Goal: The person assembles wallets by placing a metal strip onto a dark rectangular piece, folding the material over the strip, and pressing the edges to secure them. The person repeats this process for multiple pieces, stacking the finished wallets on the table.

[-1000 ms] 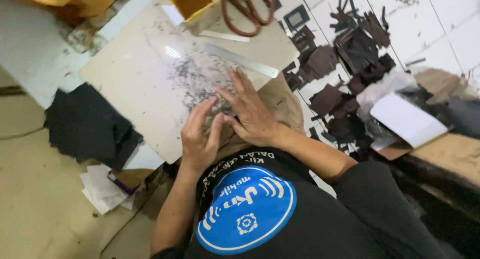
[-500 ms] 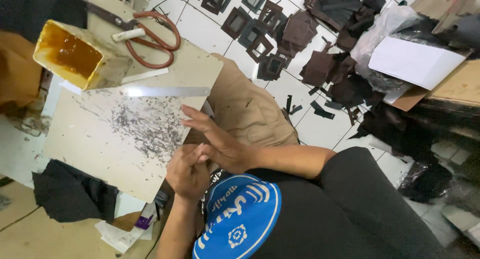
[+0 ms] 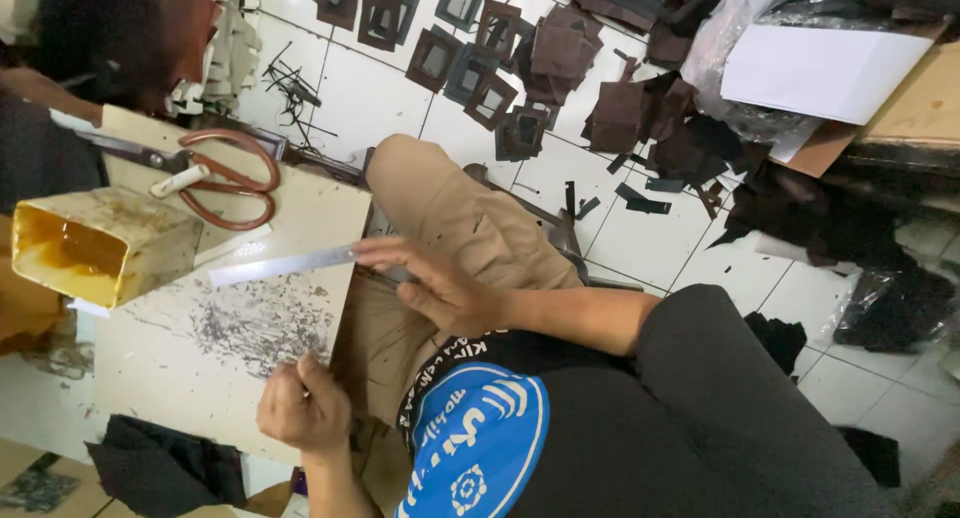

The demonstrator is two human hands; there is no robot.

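Left hand (image 3: 300, 410) was fisted at the near edge of the cutting board (image 3: 170, 378), fingers curled around something thin; couldn't tell what. Right hand (image 3: 440, 290) had its fingers spread, fingertips on the end of the steel ruler (image 3: 285, 265), which lay flat across the board. Board surface was heavily scored; no workpiece on it, so cutting looked not yet started. Beyond: yellow tin (image 3: 95, 248), scissors (image 3: 215, 173), dark leather pieces (image 3: 540, 58) on the tiled floor.

White tiled floor (image 3: 650, 238) with dark grout, littered with dark leather offcuts (image 3: 640, 118). Pale scuffed bench (image 3: 200, 378) at left. Bright, even light.
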